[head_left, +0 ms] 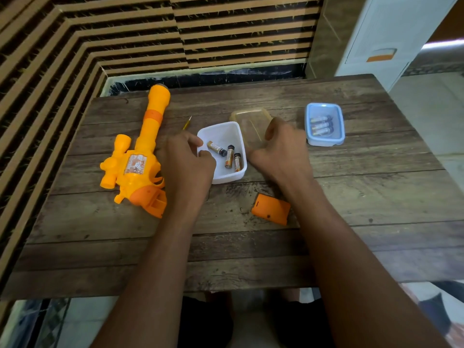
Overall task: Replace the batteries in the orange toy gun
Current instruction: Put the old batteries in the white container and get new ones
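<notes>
The orange toy gun (136, 156) lies on the wooden table (351, 202) at the left, its grip compartment open and facing me. Its orange battery cover (271, 208) rests near the table's middle front. A white box (221, 133) holds three batteries (229, 154). My left hand (187, 163) grips the box's left rim, thumb inside. My right hand (283, 151) holds a clear yellowish lid (251, 126) tilted over the box's right side. A blue-lidded box (324, 124) with three batteries sits to the right.
A thin yellow screwdriver (187, 123) lies behind my left hand, partly hidden. A striped wall stands behind and to the left of the table. A white cabinet (384, 38) is at the back right. Tiled floor shows beyond the table's right edge.
</notes>
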A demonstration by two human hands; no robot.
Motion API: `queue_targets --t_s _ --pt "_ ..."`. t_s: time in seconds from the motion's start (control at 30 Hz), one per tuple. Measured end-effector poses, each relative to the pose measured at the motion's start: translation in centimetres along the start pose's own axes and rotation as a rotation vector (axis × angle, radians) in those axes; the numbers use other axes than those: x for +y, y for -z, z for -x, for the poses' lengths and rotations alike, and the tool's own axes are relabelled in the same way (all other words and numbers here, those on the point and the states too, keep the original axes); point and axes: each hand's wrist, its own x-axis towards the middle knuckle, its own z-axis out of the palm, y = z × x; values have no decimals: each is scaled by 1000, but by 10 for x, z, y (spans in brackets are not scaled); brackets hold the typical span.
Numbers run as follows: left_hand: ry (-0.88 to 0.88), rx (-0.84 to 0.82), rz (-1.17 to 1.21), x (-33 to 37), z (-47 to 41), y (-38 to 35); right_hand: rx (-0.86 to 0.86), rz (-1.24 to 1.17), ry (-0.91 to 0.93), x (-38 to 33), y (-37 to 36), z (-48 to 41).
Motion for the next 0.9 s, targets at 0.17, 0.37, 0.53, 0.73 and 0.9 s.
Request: queue_targets --t_s 0.17,0.37,0.53,0.73,0.9 --pt "-24 -11 -12 -1 0 -1 47 -229 -103 2 13 6" --pt "-78 -11 -7 6 1 -4 60 -362 -171 -3 20 16" --pt "-131 8 -15 4 -1 -8 -9 -340 -96 -13 18 29" --pt "-126 -6 34 5 -1 -11 -101 -176 40 -7 13 30" --pt "-67 -101 57 0 -3 -13 -136 -93 202 -7 17 34"
